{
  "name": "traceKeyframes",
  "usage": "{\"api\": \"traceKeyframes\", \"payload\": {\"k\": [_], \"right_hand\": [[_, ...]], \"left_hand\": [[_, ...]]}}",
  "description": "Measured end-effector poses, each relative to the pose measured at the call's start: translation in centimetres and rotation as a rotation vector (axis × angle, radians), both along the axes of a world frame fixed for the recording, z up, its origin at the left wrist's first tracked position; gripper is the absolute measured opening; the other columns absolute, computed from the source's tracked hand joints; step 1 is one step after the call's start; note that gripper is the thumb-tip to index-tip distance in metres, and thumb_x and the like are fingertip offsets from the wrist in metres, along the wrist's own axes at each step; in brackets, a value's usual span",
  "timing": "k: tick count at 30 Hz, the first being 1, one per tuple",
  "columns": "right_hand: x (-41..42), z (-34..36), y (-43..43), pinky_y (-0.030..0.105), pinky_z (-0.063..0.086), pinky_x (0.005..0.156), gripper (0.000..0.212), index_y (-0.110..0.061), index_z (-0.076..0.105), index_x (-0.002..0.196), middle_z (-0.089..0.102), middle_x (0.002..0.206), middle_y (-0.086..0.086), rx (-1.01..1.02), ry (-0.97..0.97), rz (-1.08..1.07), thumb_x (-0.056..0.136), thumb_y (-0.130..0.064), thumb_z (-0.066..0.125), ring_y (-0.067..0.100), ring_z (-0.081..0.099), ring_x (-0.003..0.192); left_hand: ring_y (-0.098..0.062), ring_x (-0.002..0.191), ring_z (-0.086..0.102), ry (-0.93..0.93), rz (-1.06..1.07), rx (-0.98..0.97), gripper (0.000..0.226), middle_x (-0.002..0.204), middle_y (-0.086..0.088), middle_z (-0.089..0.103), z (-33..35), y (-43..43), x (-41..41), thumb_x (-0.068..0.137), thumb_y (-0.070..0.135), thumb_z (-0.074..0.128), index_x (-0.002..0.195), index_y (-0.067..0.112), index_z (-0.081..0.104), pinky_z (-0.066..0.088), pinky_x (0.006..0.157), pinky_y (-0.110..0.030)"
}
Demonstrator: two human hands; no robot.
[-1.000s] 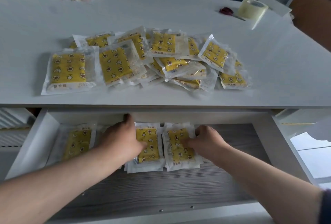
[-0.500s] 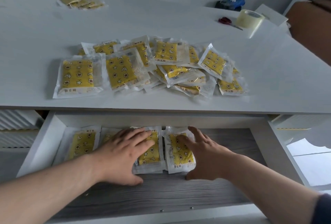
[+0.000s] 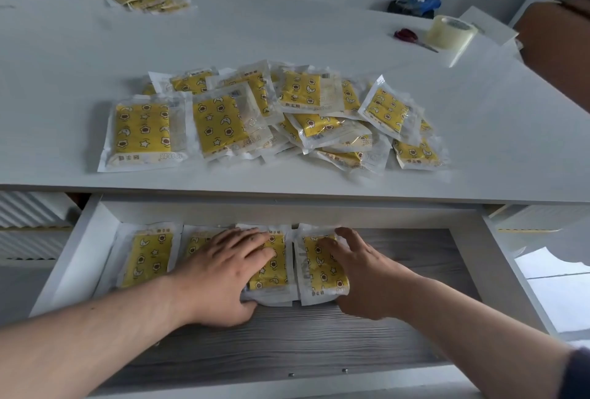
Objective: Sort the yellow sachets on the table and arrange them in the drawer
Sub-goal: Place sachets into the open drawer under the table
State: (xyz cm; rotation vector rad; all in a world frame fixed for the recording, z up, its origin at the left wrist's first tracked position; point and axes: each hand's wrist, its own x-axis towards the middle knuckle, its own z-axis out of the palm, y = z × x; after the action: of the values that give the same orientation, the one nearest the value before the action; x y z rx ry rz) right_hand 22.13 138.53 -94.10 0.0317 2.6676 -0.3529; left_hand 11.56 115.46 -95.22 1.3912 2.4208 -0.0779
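In the open drawer [image 3: 402,258], I see a row of yellow sachets [image 3: 147,258] laid side by side along the back. My left hand [image 3: 220,274] lies flat on the middle ones, fingers straight and slightly spread. My right hand [image 3: 360,277] rests on the rightmost sachet [image 3: 321,274], fingers splayed, thumb at its near edge. On the table [image 3: 319,34] above sits a loose pile of sachets [image 3: 287,117].

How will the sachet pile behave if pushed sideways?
The pile would likely slide apart, not move together: its glossy sachets overlap loosely at odd angles. Each looks light and floppy; thin clear edges would probably bend.
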Motion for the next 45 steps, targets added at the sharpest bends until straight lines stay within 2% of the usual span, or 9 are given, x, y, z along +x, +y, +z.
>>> {"api": "traceKeyframes", "payload": {"k": [9, 14, 19, 23, 30, 33, 36, 38, 45], "right_hand": [[-0.2, -0.4, 0.0, 0.039, 0.036, 0.114, 0.097, -0.029, 0.009, 0.152, 0.008, 0.156, 0.002, 0.039, 0.03, 0.014, 0.079, -0.049, 0.069, 0.032, 0.033, 0.14], [-0.2, 0.2, 0.5, 0.04, 0.045, 0.105, 0.101, -0.038, 0.012, 0.15, 0.008, 0.158, -0.005, 0.041, 0.02, -0.044, 0.071, -0.069, 0.066, 0.028, 0.046, 0.132], [-0.7, 0.4, 0.2, 0.034, 0.049, 0.097, 0.072, -0.042, 0.028, 0.147, 0.023, 0.153, -0.008, 0.051, 0.12, -0.109, 0.084, -0.062, 0.057, 0.021, 0.049, 0.126], [-0.6, 0.0, 0.3, 0.036, 0.051, 0.093, 0.074, -0.036, 0.031, 0.147, 0.032, 0.144, -0.005, 0.059, 0.094, -0.118, 0.084, -0.062, 0.058, 0.022, 0.052, 0.12], [-0.6, -0.4, 0.3, 0.035, 0.051, 0.091, 0.074, -0.035, 0.032, 0.145, 0.037, 0.137, -0.003, 0.06, 0.084, -0.165, 0.082, -0.064, 0.058, 0.022, 0.053, 0.117], [-0.7, -0.4, 0.3, 0.033, 0.051, 0.088, 0.073, -0.035, 0.034, 0.144, 0.036, 0.138, -0.003, 0.037, 0.109, -0.19, 0.082, -0.063, 0.06, 0.02, 0.056, 0.111], [-0.9, -0.4, 0.4, 0.029, 0.053, 0.082, 0.063, -0.028, 0.043, 0.138, 0.042, 0.132, 0.001, -0.101, 0.176, -0.4, 0.084, -0.051, 0.065, 0.015, 0.062, 0.092], [-1.1, -0.4, 0.5, 0.028, 0.053, 0.08, 0.051, -0.023, 0.049, 0.132, 0.049, 0.127, 0.004, -0.159, 0.201, -0.509, 0.086, -0.039, 0.065, 0.018, 0.062, 0.092], [-1.2, -0.6, 0.4, 0.025, 0.049, 0.075, 0.036, -0.023, 0.056, 0.122, 0.056, 0.114, 0.001, -0.26, 0.231, -0.535, 0.088, -0.027, 0.063, 0.014, 0.06, 0.096]], "left_hand": [[-0.016, 0.147, -0.017, -0.012, 0.014, 0.025, 0.088, 0.16, 0.001, -0.019, -0.4, 0.1, -0.2, 0.088, 0.057, 0.046, 0.153, 0.026, -0.003, -0.02, 0.11, -0.031], [-0.016, 0.147, -0.016, -0.02, 0.019, 0.039, 0.091, 0.16, 0.003, -0.019, -0.2, -0.1, -0.3, 0.085, 0.07, 0.039, 0.153, 0.026, -0.002, -0.02, 0.109, -0.03], [-0.011, 0.147, -0.009, 0.011, 0.072, 0.135, 0.078, 0.162, 0.004, -0.008, -0.5, 0.0, -0.5, 0.091, 0.062, 0.04, 0.154, 0.027, 0.009, -0.02, 0.105, -0.022], [0.001, 0.129, -0.02, -0.027, 0.073, 0.155, 0.071, 0.16, 0.011, -0.008, -0.3, 0.0, -0.5, 0.095, 0.053, 0.042, 0.153, 0.029, 0.01, -0.03, 0.092, -0.013], [-0.001, 0.132, -0.023, -0.032, 0.076, 0.165, 0.071, 0.151, 0.014, -0.02, -1.0, -0.1, -0.6, 0.096, 0.052, 0.039, 0.153, 0.03, 0.004, -0.026, 0.101, -0.019], [-0.002, 0.133, -0.023, -0.025, 0.078, 0.179, 0.072, 0.158, 0.01, -0.014, -1.0, -0.1, -0.7, 0.096, 0.053, 0.039, 0.153, 0.03, 0.004, -0.023, 0.106, -0.021], [-0.001, 0.135, -0.021, -0.033, 0.087, 0.156, 0.084, 0.156, 0.013, -0.018, -1.0, -0.2, -0.8, 0.088, 0.065, 0.043, 0.153, 0.031, 0.001, -0.017, 0.111, -0.025], [-0.005, 0.142, -0.018, -0.044, 0.09, 0.126, 0.094, 0.153, 0.015, -0.021, -0.9, -0.2, -0.8, 0.081, 0.072, 0.047, 0.153, 0.033, 0.0, -0.015, 0.113, -0.028], [-0.013, 0.147, -0.012, -0.01, 0.091, 0.108, 0.098, 0.161, 0.006, -0.014, -0.8, 0.0, -0.5, 0.078, 0.073, 0.051, 0.153, 0.032, 0.003, -0.018, 0.11, -0.028]]}}
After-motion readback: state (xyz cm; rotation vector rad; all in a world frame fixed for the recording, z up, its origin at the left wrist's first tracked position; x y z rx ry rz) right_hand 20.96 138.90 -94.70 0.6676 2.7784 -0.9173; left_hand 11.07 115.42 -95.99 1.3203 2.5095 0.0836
